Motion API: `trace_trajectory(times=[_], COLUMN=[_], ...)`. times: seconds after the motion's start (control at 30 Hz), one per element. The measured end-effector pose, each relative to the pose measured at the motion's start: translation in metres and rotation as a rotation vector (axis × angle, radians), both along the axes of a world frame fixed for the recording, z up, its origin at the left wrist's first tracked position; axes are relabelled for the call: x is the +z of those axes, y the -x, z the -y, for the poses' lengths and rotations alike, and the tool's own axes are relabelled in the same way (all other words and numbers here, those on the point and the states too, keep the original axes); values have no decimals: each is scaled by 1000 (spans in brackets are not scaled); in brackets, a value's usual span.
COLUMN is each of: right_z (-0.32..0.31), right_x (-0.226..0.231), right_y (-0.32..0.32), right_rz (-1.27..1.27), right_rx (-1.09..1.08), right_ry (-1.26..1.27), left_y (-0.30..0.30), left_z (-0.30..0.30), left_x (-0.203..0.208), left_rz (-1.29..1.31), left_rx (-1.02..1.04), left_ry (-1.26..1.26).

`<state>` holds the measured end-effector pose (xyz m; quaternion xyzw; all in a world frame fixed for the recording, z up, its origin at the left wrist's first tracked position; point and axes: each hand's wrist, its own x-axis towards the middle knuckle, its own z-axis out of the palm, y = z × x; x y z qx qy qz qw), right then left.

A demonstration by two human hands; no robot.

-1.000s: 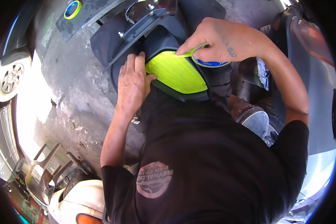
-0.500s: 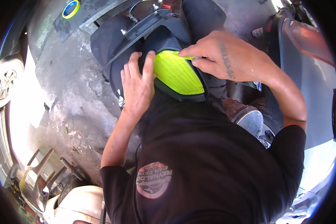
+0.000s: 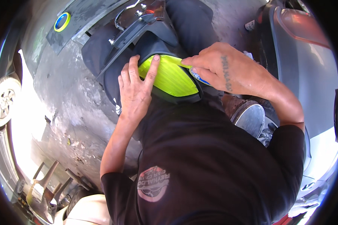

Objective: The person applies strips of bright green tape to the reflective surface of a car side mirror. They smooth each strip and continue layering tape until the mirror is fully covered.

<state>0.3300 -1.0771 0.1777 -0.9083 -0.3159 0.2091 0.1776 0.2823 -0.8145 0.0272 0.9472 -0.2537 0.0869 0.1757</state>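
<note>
A dark plastic car part, likely a lamp or mirror housing [image 3: 153, 45], rests across my lap. Its panel is covered with overlapping strips of yellow-green masking tape [image 3: 172, 80]. My left hand [image 3: 136, 84] has its fingers spread, with the index fingertip pressing the upper edge of the taped area. At the right corner, my right hand [image 3: 223, 69] pinches a strip of the same tape between thumb and index finger. Partly hidden under that hand is a tape roll [image 3: 199, 77], its blue and white core showing. The fingers behind it are hidden.
Another yellow-green tape roll [image 3: 62, 22] lies on a dark flat panel at the upper left. A round bucket [image 3: 251, 119] stands by my right side. A grey car bumper [image 3: 308, 71] is at the right, with a can [image 3: 250, 25] beside it. A chair [image 3: 88, 210] sits lower left.
The right hand has turned, bringing the tape roll's core into sight. My left index finger has shifted along the taped edge. The whole view has moved slightly, with the part now further left.
</note>
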Motion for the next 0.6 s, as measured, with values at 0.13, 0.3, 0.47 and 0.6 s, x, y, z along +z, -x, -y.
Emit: trace_trajectory(times=[0.13, 0.3, 0.47, 0.6], right_z=[6, 13, 12, 9], right_x=[-3, -12, -7, -2], right_y=[22, 66, 67, 70], right_rz=[-15, 22, -25, -56], right_rx=[-93, -157, -195, -203], right_ry=[-81, -176, -104, -49], left_y=[2, 28, 26, 21], left_z=[3, 6, 12, 16], left_x=[8, 29, 52, 53], left_rz=[6, -49, 18, 54], left_rx=[-45, -85, -125, -163], left_ry=[-6, 19, 68, 109])
